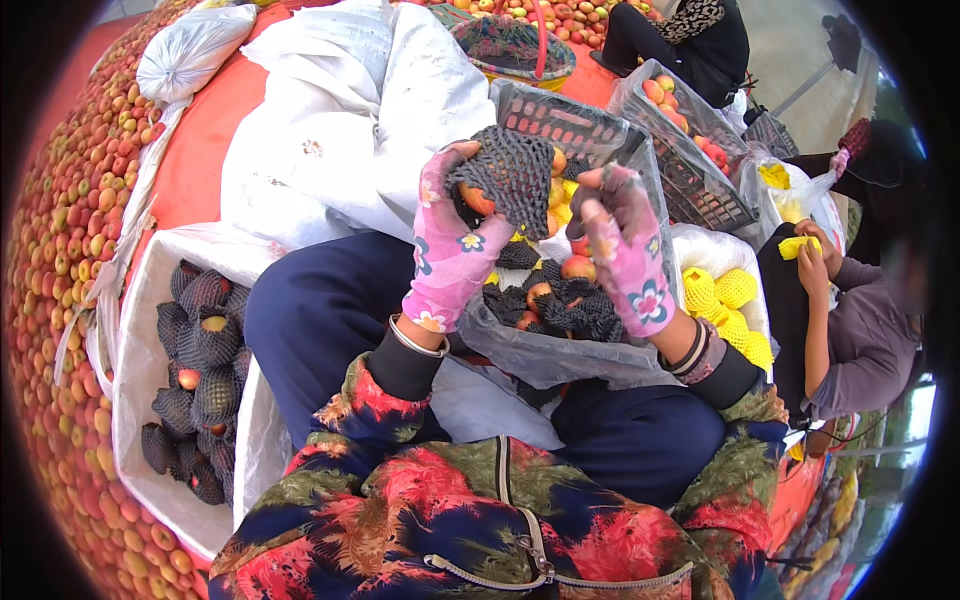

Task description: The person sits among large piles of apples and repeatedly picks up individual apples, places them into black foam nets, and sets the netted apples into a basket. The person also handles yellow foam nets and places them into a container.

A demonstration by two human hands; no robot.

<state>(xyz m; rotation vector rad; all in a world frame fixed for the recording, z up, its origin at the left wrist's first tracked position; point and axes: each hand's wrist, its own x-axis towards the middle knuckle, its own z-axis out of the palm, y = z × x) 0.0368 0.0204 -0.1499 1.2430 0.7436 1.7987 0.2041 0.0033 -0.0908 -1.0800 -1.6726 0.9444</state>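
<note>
My left hand (450, 245), in a pink flowered fingerless glove, grips an apple (477, 198) above the crate in front of me. A dark grey foam net (515, 178) covers much of that apple, and some red-yellow skin shows at its left side. My right hand (625, 245), gloved the same way, hovers just right of it, fingers loosely bent and apart, with nothing visible in them. Beneath both hands, the plastic-lined crate (540, 370) contains bare apples (578, 268), dark foam nets (590, 315) and some yellow ones.
At my left, a white-lined box (127, 400) holds several netted apples (215, 395). Loose apples (60, 350) are heaped beyond it. White sacks (330, 130) lie ahead. To the right are yellow-netted fruit (735, 290), another apple crate (690, 190) and a seated person (865, 340) holding a yellow net.
</note>
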